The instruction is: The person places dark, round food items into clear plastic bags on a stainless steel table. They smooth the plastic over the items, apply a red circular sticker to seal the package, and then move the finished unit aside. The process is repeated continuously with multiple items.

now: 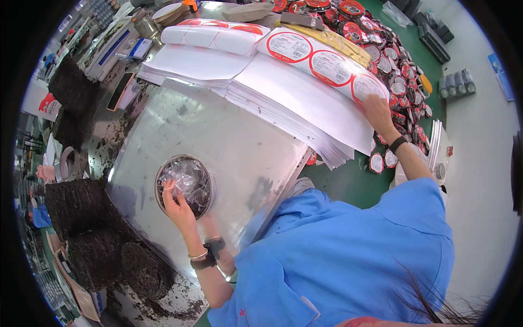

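My left hand (178,207) is at the near-left rim of a round metal mould (212,186), its fingertips on crumpled clear plastic film (184,173) inside. Dark material shows beneath the film. The mould stands on a shiny metal plate (245,163). Stretched out to the right, my right hand (378,112) grips the end of a curled-back sheet of round red-rimmed labels (331,67). Its fingertips are blurred and partly hidden. This sheet lies on a stack of white backing paper (302,98). A second curled label sheet (212,39) rests on the stack to its left.
Dark, rough pressed blocks (77,208) and crumbs line the left side. A phone-like object (121,92) lies beyond them. At the back right is a large heap of wrapped round packs (396,77). Yellow wrapping (335,43) and a dark bar (301,20) sit behind the labels.
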`<move>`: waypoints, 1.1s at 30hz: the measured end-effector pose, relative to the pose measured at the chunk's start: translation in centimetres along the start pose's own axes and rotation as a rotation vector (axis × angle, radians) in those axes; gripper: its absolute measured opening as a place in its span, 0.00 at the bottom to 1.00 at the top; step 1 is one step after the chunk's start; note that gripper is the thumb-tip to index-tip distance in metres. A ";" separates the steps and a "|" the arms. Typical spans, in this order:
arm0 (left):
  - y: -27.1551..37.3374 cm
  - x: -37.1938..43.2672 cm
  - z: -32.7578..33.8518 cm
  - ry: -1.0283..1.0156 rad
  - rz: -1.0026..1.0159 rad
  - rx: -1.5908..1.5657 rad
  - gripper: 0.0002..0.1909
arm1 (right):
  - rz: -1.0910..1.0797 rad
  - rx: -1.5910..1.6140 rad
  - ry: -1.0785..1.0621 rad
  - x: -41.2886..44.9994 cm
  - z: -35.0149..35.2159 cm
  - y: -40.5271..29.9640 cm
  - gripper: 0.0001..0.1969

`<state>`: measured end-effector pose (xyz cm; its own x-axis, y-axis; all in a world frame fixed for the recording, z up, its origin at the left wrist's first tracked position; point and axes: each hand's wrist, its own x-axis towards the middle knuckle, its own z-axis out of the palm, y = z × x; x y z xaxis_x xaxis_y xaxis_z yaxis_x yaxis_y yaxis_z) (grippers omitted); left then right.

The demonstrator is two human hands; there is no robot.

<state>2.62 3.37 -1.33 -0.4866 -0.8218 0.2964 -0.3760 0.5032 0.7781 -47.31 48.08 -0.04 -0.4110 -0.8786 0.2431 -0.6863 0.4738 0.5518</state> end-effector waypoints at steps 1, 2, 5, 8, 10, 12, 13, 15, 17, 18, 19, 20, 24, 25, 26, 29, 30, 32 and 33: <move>-0.3 0.0 -0.1 0.000 0.001 0.007 0.09 | -0.072 -0.001 -0.029 0.0 0.1 0.4 0.11; -0.4 -0.1 -0.1 -0.001 0.002 0.013 0.09 | -0.148 -0.006 -0.026 -0.1 0.2 0.7 0.10; -0.3 0.0 -0.1 0.007 -0.009 0.015 0.10 | -0.302 -0.008 -0.026 0.7 -0.5 1.2 0.07; -0.3 0.1 -0.1 0.000 -0.002 0.047 0.11 | -0.309 0.010 -0.040 1.2 -0.8 1.5 0.06; -0.8 -0.1 0.0 0.002 0.010 0.052 0.13 | -0.316 0.011 -0.029 1.4 -0.8 2.0 0.05; -1.0 -0.1 0.0 0.005 0.020 0.047 0.14 | -0.292 0.059 -0.006 1.2 -0.8 2.4 0.05; -1.0 -0.1 0.0 0.006 0.024 0.040 0.14 | -0.281 0.082 0.004 1.1 -0.8 2.5 0.05; -0.8 -0.1 0.2 0.009 0.024 0.032 0.14 | -0.270 0.037 0.042 0.7 -0.6 2.2 0.06; -0.5 -0.1 0.3 0.012 0.019 0.030 0.13 | -0.277 0.018 0.060 0.5 -0.3 2.1 0.06; -0.5 -0.1 0.2 0.013 0.021 0.032 0.13 | -0.288 0.027 0.063 0.6 -0.2 1.8 0.06; -0.6 -0.2 0.1 0.013 0.024 0.034 0.13 | -0.299 0.034 0.066 0.7 -0.1 1.7 0.06; -0.7 -0.2 0.1 0.014 0.026 0.035 0.12 | -0.302 0.035 0.059 0.7 -0.1 1.6 0.06; -0.6 -0.1 0.1 0.013 0.009 0.030 0.11 | -0.314 0.067 -0.019 0.9 -0.2 1.7 0.06; -0.7 0.0 0.1 0.018 0.007 0.032 0.10 | -0.317 0.082 -0.051 1.1 -0.2 2.0 0.05; -0.8 0.0 0.2 0.022 0.005 0.033 0.09 | -0.260 0.160 -0.093 1.3 -0.3 2.3 0.06; -1.1 0.1 0.2 0.031 0.030 0.027 0.10 | -0.112 0.343 -0.185 2.1 -1.5 3.3 0.09; -1.1 0.1 0.3 0.032 0.030 0.023 0.10 | -0.072 0.373 -0.197 2.1 -2.0 3.5 0.11; -1.0 0.1 0.4 0.035 0.030 0.016 0.10 | 0.004 0.416 -0.132 1.8 -2.5 3.3 0.17; -1.1 0.0 0.4 0.035 0.031 0.021 0.11 | 0.038 0.429 -0.058 1.2 -2.8 2.9 0.22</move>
<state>2.72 2.93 -2.38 -0.4700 -0.8146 0.3398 -0.3779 0.5336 0.7566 -48.15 48.24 4.07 -0.4656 -0.8610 0.2046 -0.8521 0.4986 0.1590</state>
